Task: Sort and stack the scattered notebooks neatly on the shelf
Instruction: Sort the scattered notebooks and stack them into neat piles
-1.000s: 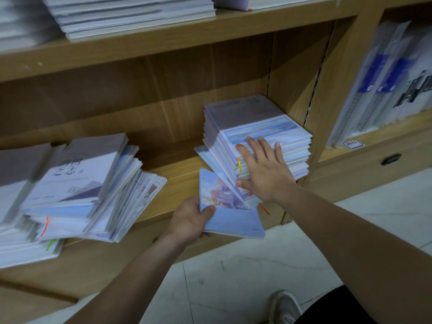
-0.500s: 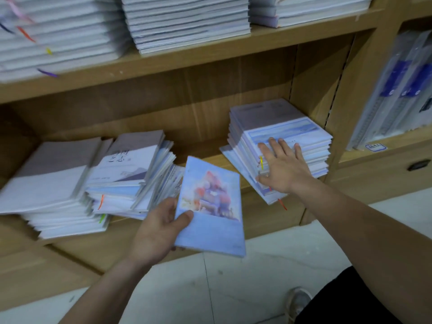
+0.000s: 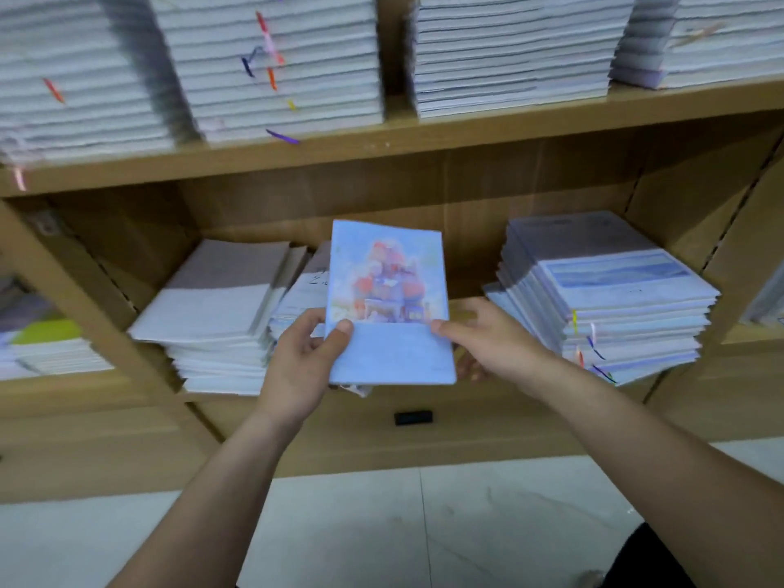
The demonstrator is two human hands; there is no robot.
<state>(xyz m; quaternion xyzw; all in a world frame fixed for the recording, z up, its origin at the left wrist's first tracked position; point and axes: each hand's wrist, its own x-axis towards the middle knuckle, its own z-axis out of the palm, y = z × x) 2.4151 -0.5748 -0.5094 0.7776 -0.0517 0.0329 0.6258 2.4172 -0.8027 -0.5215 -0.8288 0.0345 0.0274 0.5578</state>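
Holding up one blue notebook (image 3: 388, 307) with a red and pink picture on its cover, the person has it in the air in front of the wooden shelf (image 3: 471, 205), between the piles and not yet on any of them. The left hand (image 3: 297, 362) pinches its lower left side, with the thumb flat on the cover and the other fingers curled behind. The right hand (image 3: 492, 345) pinches the lower right side the same way, thumb on top and fingers tucked under. I think two hands are used so the thin book does not bend and its cover is easy to see, so it can be matched to a pile. On the right sits a tall stack (image 3: 611, 299) with a blue striped cover on top. Its edges stick out like little steps, so it looks like it needs tidying. On the left is a neater stack (image 3: 216, 307) with a grey and white cover. A messy pile (image 3: 305, 290) leans beside that one, partly hidden behind the notebook. Up above, big stacks (image 3: 275, 65) fill the top shelf, with bright ribbons (image 3: 271, 78) poking out. Which pile this notebook belongs to, I cannot tell.
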